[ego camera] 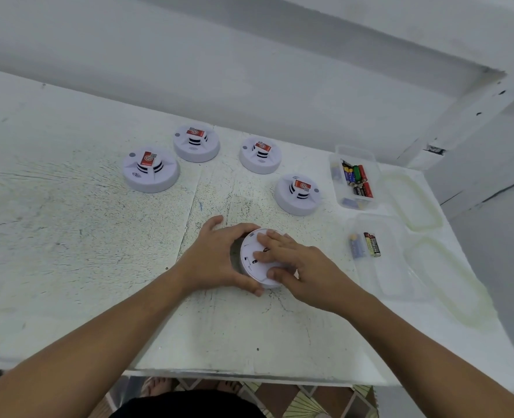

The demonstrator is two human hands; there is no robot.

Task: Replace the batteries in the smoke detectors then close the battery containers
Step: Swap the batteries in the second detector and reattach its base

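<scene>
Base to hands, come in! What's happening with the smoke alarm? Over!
Left hand grips smoke detector by its rim. Right hand flat on its back. Nothing in the way; four other detectors sit behind.

One head-mounted wide-angle view. It looks forward and steeply down from above and behind the grip on the smoke detector (249, 254), at close range. The table (68, 236) extends beyond the grip to the wall (249, 70).

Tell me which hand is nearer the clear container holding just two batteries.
Right. The right hand presses on the upturned smoke detector, just left of that container. The left hand grips the detector's opposite side, farther from it.
</scene>
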